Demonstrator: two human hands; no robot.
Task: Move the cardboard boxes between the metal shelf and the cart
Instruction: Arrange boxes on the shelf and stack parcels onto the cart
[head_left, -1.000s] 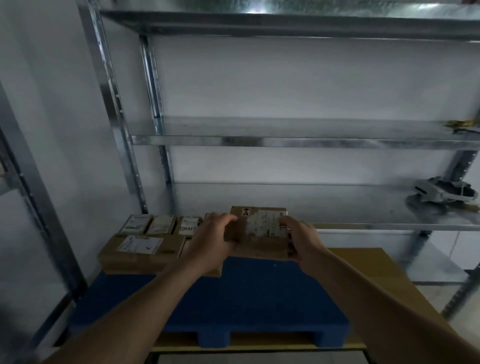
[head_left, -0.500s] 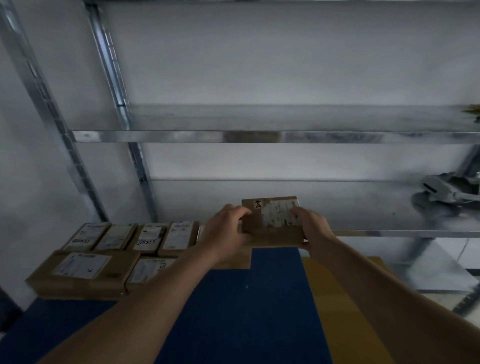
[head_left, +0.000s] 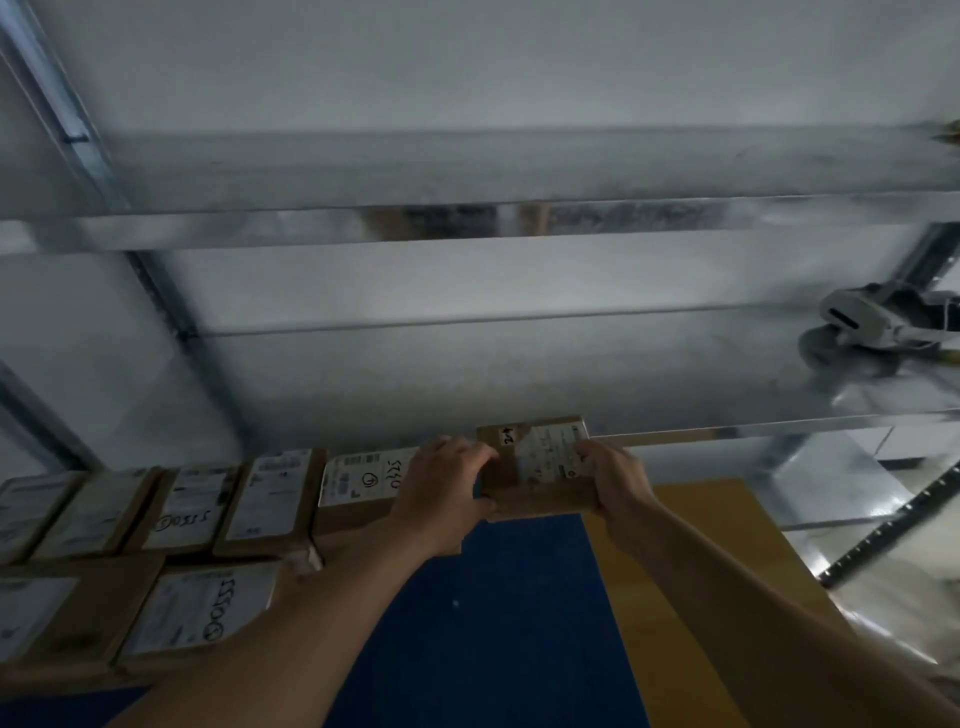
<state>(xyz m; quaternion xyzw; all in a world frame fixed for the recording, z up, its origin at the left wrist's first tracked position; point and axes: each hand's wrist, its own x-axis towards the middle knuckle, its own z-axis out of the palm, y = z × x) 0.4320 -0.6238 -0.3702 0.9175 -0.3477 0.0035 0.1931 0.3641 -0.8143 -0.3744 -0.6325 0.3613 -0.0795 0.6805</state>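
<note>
Both hands grip a small cardboard box (head_left: 543, 470) between them: the left hand (head_left: 444, 486) curls round its left side and the right hand (head_left: 618, 480) clasps its right side. The box's far end sits at the front edge of the metal shelf (head_left: 519, 379), just beyond the fingers. Left of the left hand, rows of labelled boxes (head_left: 270, 499) lie on the cart (head_left: 691, 545). Below the wrists spreads a blue mat (head_left: 493, 623).

white strapped device (head_left: 857, 325) lying at far right, plain pale wall (head_left: 467, 62) behind, small brass-coloured piece (head_left: 949, 131) top right
</note>
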